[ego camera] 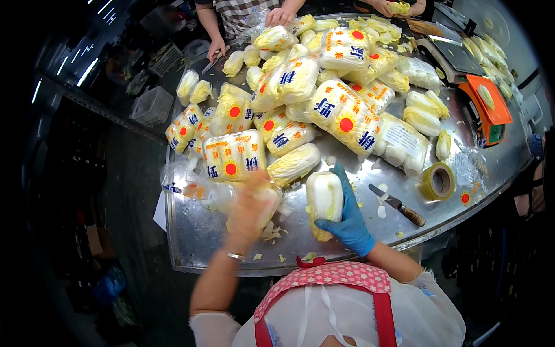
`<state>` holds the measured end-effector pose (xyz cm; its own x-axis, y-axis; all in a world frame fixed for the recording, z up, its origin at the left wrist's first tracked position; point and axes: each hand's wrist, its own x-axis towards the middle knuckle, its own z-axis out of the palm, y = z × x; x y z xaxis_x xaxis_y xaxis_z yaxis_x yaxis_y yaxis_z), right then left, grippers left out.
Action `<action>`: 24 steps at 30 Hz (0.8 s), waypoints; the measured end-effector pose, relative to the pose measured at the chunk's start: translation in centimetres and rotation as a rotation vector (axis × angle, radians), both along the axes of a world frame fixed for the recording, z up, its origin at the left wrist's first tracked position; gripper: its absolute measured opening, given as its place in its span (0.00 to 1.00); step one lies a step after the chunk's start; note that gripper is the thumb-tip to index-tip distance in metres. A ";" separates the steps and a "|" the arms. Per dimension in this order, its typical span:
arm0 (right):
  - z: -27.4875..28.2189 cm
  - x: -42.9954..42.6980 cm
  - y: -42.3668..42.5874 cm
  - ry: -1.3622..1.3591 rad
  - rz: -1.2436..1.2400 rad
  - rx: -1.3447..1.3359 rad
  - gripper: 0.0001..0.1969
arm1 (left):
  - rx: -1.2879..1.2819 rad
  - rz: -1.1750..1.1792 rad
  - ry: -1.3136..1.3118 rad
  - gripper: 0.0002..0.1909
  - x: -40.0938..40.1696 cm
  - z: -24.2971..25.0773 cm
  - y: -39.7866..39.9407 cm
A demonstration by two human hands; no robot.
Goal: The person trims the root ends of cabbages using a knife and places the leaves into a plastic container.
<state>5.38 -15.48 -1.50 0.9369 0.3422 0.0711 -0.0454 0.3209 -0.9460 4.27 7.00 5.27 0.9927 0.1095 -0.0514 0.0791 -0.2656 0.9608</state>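
My right hand [349, 221], in a blue glove, grips a trimmed napa cabbage [324, 195] just above the metal table, its pale base pointing away from me. My bare left hand [251, 201] is blurred by motion. It is over another yellow cabbage [271, 206]; whether the fingers grip it cannot be seen. Beside that hand lies a clear printed plastic bag [201, 191]. Beyond my hands are a loose cabbage [295, 165] and a printed pack of cabbages [234, 155]. A knife with a wooden handle [411, 215] rests to the right of my glove.
Packed and loose cabbages [342, 117] are heaped across the metal table [208, 251]. A tape roll [438, 181], an orange scale [488, 102] and a larger scale [453, 56] stand on the right. Opposite, a person's hand [217, 48] holds a knife; another person's hands [383, 8] hold a cabbage.
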 end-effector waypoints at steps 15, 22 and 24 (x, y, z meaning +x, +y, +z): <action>-4.7 -0.6 -18.1 -0.564 -0.306 -1.672 0.24 | -0.272 -0.027 0.262 0.39 -3.5 -8.5 -1.8; -2.5 -2.3 -12.4 -0.501 -0.131 -1.073 0.11 | -0.315 -0.099 0.240 0.38 -5.3 -9.3 -4.3; -1.3 -3.0 -9.8 -0.420 -0.020 -1.000 0.10 | -0.242 -0.134 0.233 0.38 -5.5 -9.3 -4.5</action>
<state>2.42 -25.33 -2.77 0.9087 0.4087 0.0848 0.3399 -0.6069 -0.7184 -1.26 2.54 -4.05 0.9559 -0.0643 -0.2865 0.2832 -0.0554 0.9574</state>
